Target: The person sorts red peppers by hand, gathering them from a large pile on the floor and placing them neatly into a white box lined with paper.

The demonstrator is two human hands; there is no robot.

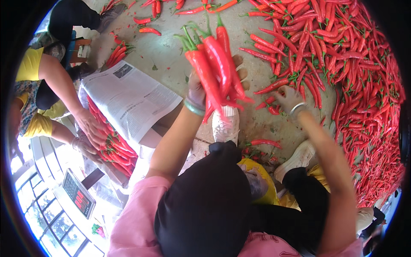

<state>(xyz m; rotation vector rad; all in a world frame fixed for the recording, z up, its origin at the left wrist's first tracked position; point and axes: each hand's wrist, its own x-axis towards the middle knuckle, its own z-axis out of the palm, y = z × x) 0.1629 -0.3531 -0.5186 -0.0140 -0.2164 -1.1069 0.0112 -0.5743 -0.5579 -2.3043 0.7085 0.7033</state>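
A bunch of long red chili peppers (213,64) with green stems is gripped upright in my left hand (196,85). Most of that hand's fingers are hidden behind the peppers. My right hand (286,99), in a thin glove, is low over the floor at the near edge of the big chili heap (350,64). Its fingers are curled beside a few loose chili peppers (267,102), and blur hides whether it grips one. Both wrists wear bangles.
A co-worker's hands (91,128) rest on chili peppers in a box (123,151) at left, partly covered by a printed sheet (131,96). Below it stands a digital scale display (78,194). My white shoes (225,123) and a yellow bag (261,180) are near the loose peppers.
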